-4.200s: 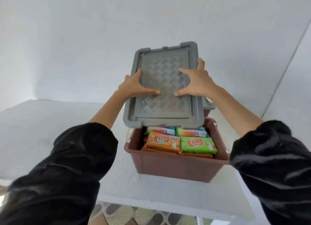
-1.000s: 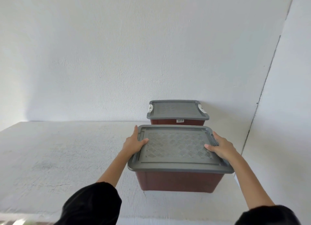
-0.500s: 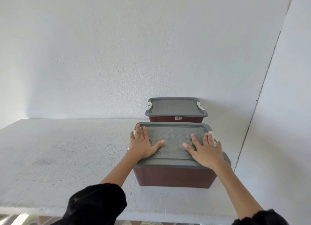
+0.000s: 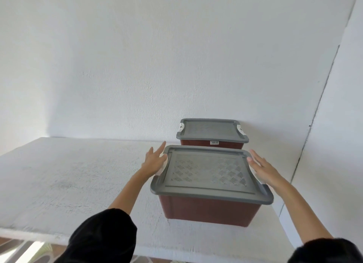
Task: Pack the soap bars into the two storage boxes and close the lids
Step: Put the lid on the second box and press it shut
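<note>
left: open table (image 4: 68, 174) | behind near box (image 4: 208, 211): far box (image 4: 212, 130), wall (image 4: 176, 66) | right: side wall (image 4: 334, 164) close

Far box (image 4: 231, 144) label (image 4: 214, 142), perhaps barcode, unreadable

Two storage boxes stand on the tabletop (image 4: 68, 174) toward its right end, one behind the other. The near box (image 4: 208, 209) has the near lid (image 4: 208, 170) on top. The far box (image 4: 212, 145) sits just behind it, against the back wall (image 4: 157, 66), with the far lid (image 4: 211, 131) on it. The left hand (image 4: 154, 160) is just beside the near lid's left edge and the right hand (image 4: 263, 168) just beside its right edge. A side wall (image 4: 343, 125) runs along the right.
</note>
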### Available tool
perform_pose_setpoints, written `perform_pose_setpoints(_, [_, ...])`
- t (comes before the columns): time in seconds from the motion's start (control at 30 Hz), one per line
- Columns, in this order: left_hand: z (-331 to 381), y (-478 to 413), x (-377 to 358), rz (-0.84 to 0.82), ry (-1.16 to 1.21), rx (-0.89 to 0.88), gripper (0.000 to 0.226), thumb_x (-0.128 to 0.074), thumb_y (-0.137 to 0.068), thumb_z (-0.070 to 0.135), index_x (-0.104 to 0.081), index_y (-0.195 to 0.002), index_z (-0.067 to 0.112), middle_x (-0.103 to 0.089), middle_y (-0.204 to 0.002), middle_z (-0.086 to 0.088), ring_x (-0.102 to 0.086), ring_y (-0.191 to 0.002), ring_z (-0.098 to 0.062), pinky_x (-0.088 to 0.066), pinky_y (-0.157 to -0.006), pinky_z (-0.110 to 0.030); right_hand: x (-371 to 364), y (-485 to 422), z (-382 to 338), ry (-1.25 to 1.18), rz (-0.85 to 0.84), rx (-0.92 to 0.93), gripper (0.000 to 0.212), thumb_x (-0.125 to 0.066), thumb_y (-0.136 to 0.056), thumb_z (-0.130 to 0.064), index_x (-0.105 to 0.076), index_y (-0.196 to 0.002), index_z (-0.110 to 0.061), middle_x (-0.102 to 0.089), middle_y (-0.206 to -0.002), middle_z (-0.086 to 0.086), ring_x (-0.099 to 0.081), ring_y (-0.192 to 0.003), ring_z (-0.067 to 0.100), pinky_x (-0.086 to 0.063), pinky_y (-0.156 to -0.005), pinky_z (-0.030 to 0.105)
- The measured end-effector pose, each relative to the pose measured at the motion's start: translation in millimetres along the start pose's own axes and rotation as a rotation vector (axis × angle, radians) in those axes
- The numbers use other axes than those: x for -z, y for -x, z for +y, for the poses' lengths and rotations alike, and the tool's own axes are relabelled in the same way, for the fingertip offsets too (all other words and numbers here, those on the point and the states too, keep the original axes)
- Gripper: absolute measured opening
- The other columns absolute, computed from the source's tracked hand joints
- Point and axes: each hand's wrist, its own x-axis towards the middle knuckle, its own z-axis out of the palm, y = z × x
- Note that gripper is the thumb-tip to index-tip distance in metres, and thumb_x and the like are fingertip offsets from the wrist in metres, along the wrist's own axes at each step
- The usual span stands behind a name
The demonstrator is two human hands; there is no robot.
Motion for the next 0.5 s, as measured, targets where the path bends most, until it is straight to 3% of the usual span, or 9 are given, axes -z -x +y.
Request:
perform_pose_setpoints(0.1, [-10, 8, -4, -0.143, 0.367, -0.016, 0.045, -0.033, -0.101, 0.026, -0.024, -0.142, 0.041, -0.027, -0.153, -0.001, -0.028, -0.139, -0.022, -0.024, -0.115, -0.044, -5, -2, 11, -0.376, -0.151, 0.015, 0.051, -0.041, -0.098, -0.035, -0.023, -0.145, -0.038, -0.022, -0.154, -0.01, -0.025, -0.141, 0.012, -0.025, -0.109, 0.03])
perform_pose_setpoints(0.2, [-23, 11, -16, -0.232, 0.652, -0.047, 0.048, -0.034, -0.101, 0.023, -0.023, -0.146, 0.035, -0.027, -0.152, 0.006, -0.036, -0.135, -0.016, -0.038, -0.108, -0.041, -14, -5, 18, -0.519, -0.189, 0.032, 0.054, -0.037, -0.1, -0.016, -0.019, -0.148, -0.032, -0.013, -0.149, -0.017, -0.019, -0.14, 0.005, -0.027, -0.109, 0.029])
perform_pose_setpoints(0.27, [-25, 8, -16, -0.226, 0.675, -0.036, 0.051, -0.038, -0.099, 0.021, -0.022, -0.146, 0.032, -0.026, -0.152, 0.006, -0.041, -0.131, -0.017, -0.042, -0.104, -0.039, -15, -10, 18, -0.517, -0.15, 0.011, 0.056, -0.038, -0.099, -0.009, -0.02, -0.148, -0.029, -0.014, -0.146, -0.017, -0.021, -0.138, 0.006, -0.029, -0.105, 0.027])
perform_pose_setpoints(0.37, [-21, 7, -14, -0.213, 0.637, -0.019, 0.053, -0.039, -0.098, 0.017, -0.022, -0.146, 0.034, -0.03, -0.148, 0.005, -0.046, -0.124, -0.015, -0.046, -0.098, -0.033, -14, -14, 14, -0.469, -0.147, -0.01, 0.056, -0.036, -0.098, -0.006, -0.017, -0.148, -0.024, -0.009, -0.157, -0.003, -0.016, -0.143, 0.013, -0.022, -0.11, 0.029])
perform_pose_setpoints(0.5, [-18, 8, -12, -0.17, 0.593, -0.009, 0.053, -0.041, -0.098, 0.017, -0.024, -0.146, 0.03, -0.029, -0.15, 0.004, -0.043, -0.124, -0.012, -0.044, -0.093, -0.024, -14, -11, 11, -0.454, -0.13, -0.017, 0.058, -0.039, -0.097, -0.007, -0.018, -0.148, -0.027, -0.011, -0.157, -0.002, -0.018, -0.143, 0.015, -0.024, -0.109, 0.029])
